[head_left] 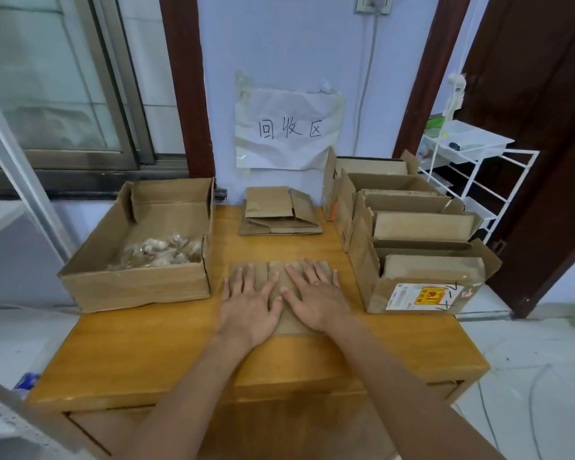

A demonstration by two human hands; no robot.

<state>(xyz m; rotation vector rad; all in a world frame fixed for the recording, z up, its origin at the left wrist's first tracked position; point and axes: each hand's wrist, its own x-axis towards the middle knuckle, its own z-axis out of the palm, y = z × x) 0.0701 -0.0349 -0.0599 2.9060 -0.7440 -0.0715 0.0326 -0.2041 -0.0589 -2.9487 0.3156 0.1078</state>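
Both hands, the left hand (250, 302) and the right hand (314, 298), lie flat with fingers spread, pressing a flattened carton (281, 272) onto the wooden table (140, 353), between the open box (136, 283) and the row of upright boxes (409, 257). Released too soon, the creases could likely spring open again.

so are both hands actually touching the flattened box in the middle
Touching. The head view shows the left hand and the right hand lying flat, fingers spread, directly on the flattened box, with no gap visible under either palm.
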